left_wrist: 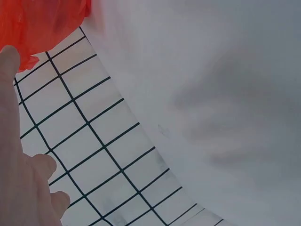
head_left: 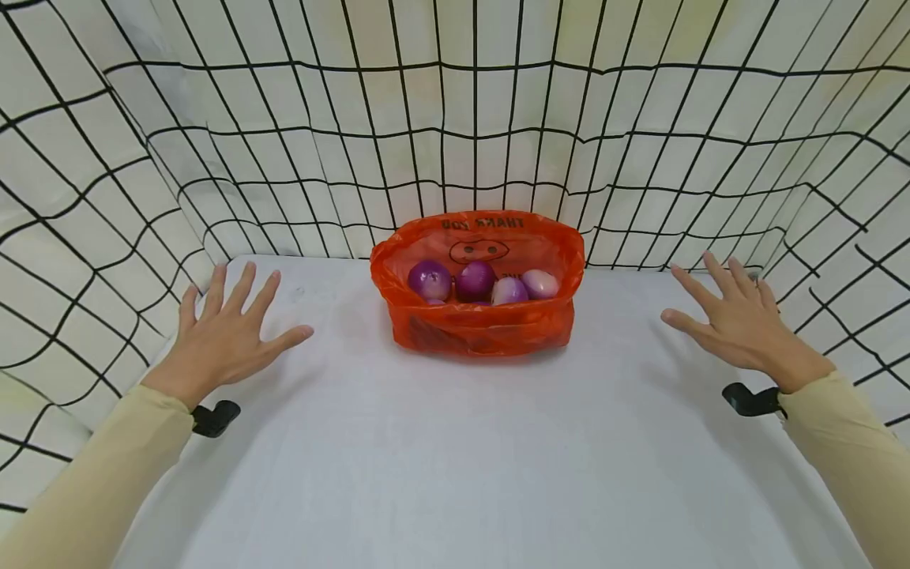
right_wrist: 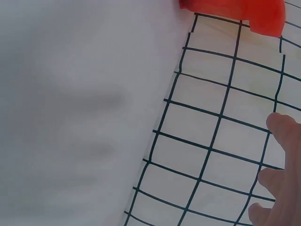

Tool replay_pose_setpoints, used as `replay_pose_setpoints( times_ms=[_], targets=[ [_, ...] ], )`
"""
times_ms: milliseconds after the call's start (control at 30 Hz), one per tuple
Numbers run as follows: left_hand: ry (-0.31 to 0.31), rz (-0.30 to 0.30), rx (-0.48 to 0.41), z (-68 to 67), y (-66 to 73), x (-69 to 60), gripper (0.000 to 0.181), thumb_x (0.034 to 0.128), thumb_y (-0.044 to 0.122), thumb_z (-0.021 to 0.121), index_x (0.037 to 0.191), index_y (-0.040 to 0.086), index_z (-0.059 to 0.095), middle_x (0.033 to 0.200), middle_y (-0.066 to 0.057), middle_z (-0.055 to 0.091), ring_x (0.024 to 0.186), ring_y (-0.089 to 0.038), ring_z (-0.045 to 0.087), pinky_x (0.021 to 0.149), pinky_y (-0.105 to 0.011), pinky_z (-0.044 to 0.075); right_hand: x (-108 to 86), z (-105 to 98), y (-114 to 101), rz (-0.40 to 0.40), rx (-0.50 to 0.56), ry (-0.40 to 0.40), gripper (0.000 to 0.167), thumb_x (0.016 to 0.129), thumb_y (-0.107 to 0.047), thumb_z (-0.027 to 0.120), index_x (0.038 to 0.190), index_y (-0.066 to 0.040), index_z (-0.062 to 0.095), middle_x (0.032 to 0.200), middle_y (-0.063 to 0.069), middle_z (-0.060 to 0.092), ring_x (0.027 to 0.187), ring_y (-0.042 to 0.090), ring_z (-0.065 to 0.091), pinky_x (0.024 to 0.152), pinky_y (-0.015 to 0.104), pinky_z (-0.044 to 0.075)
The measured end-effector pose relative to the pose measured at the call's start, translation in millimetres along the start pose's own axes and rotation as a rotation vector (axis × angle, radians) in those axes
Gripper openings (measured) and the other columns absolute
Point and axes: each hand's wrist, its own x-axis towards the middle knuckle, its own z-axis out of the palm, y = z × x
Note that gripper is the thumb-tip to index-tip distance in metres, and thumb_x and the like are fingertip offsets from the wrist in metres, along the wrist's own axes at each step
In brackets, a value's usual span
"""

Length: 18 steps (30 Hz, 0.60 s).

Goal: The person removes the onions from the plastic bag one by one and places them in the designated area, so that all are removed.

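Observation:
A red plastic bag (head_left: 483, 330) with its top spread wide stands at the back middle of the white table, holding several purple onions (head_left: 475, 281). Left of it, my left hand (head_left: 226, 336) is held with fingers spread, touching nothing; its shadow falls on the table. On the other side, my right hand (head_left: 742, 320) hovers with spread fingers, also holding nothing. The left wrist view has part of the bag (left_wrist: 42, 23) at the top left and my left hand (left_wrist: 23, 179) at the edge. In the right wrist view, the bag (right_wrist: 235, 8) is at the top, my right hand (right_wrist: 287, 174) at the right.
A black grid net (head_left: 475, 138) over white sheeting rises behind the white table (head_left: 469, 458) and along both sides. Each wrist carries a small black device, one at the left (head_left: 213, 419) and one at the right (head_left: 750, 400).

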Motion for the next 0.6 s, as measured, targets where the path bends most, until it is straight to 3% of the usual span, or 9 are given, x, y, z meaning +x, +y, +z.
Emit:
replay_pose_setpoints(
  times_ms=[333, 600],
  targets=[
    [0.044, 0.013, -0.007, -11.8, 7.9, 20.9, 0.107, 0.0910, 0.086, 0.034, 0.168, 0.018, 0.002, 0.173, -0.022, -0.011, 0.156, -0.053, -0.024, 0.120, -0.077, -0.017, 17.7, -14.8, -11.9, -0.007, -0.022, 0.032, 0.086, 0.100, -0.069, 0.043, 0.167, -0.026, 0.013, 0.173, 0.023, -0.012, 0.156, 0.059, -0.010, 0.116, 0.086, 0.000],
    [0.047, 0.018, -0.061, -14.4, 29.6, 43.7, 0.107, 0.0909, 0.087, 0.032, 0.168, 0.020, -0.001, 0.174, -0.020, -0.012, 0.157, -0.053, -0.022, 0.121, -0.077, -0.015, 34.7, -19.8, -30.3, -0.034, 0.006, 0.094, 0.083, 0.101, -0.068, 0.041, 0.168, -0.028, 0.011, 0.175, 0.019, -0.009, 0.159, 0.055, -0.001, 0.119, 0.083, 0.001]
  ],
)
